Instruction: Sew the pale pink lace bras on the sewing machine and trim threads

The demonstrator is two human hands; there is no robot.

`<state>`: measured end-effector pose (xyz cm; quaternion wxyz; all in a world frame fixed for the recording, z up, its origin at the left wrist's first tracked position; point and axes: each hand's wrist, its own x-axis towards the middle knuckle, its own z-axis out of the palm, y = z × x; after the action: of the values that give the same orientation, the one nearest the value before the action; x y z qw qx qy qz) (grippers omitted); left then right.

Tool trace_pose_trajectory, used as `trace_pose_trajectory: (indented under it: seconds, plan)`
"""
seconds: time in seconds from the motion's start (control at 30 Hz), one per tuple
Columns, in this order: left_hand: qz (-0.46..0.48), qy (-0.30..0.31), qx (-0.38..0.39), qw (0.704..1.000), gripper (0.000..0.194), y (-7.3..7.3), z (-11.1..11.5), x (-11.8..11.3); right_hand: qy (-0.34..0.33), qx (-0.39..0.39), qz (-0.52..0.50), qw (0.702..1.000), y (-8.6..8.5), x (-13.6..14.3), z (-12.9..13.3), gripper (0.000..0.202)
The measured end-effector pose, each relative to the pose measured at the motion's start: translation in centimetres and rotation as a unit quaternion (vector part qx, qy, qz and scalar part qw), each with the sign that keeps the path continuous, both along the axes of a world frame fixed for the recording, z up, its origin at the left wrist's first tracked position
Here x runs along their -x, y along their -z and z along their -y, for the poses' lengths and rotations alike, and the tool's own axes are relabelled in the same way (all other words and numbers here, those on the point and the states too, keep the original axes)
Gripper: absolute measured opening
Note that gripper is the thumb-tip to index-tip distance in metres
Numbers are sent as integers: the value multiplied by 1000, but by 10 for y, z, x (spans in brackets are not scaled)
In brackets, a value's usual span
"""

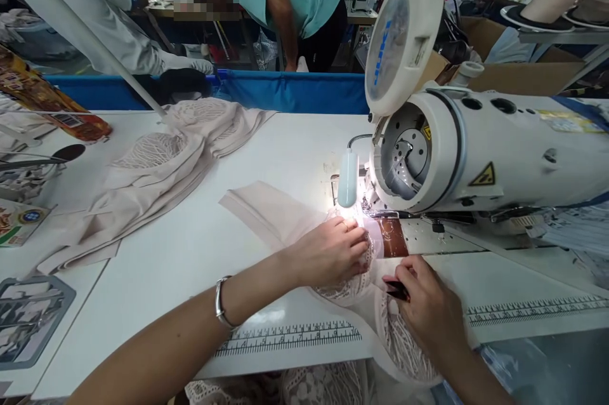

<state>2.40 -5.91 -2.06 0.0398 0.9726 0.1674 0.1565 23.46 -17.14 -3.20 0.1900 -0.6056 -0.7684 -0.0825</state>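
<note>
Hiding some cloth (273, 209), the left hand (333, 252) rests on it, fingers slightly apart, more at ten o'clock; the right hand (431, 303) clamps a half-covered dark tool (398, 291).

White work table (190, 265), extending under and around the left hand (335, 252) and the right hand (425, 303). On it we list:
- One pale lace garment piece (280, 214), beneath the left hand, continuing to the right hand and over the near edge.
- One sewing machine (514, 157), beyond and right of the hands.
- One heap of pale garments (190, 157), left of and beyond the left hand.
- Printed ruler scales (295, 336), nearer than the left hand and right of the right hand; we count two.
- One printed carton (21, 224), far left of both.
</note>
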Motion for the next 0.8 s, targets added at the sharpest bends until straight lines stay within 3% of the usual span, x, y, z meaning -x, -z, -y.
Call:
trace_pose_trajectory:
  seconds: [0.1, 0.23, 0.4, 0.63, 0.8]
  plan:
    - [-6, 23, 15, 1000, 36, -1, -1, -2, -58, -19, -2, 998, 3, -12, -12, 27]
    - [10, 29, 30, 999, 40, 1, -2, -4, -113, -8, 34, 993, -6, -28, -38, 20]
    - [17, 35, 26, 999, 38, 1, -2, -3, -95, 117, 70, 986, -15, -28, -57, 60]
    - [36, 28, 17, 999, 40, 3, -4, -3, -53, 218, 115, 968, -22, -20, -71, 72]
    - [22, 7, -1, 1000, 41, 2, -5, 2, -72, 201, 82, 974, -18, -25, -76, 65]
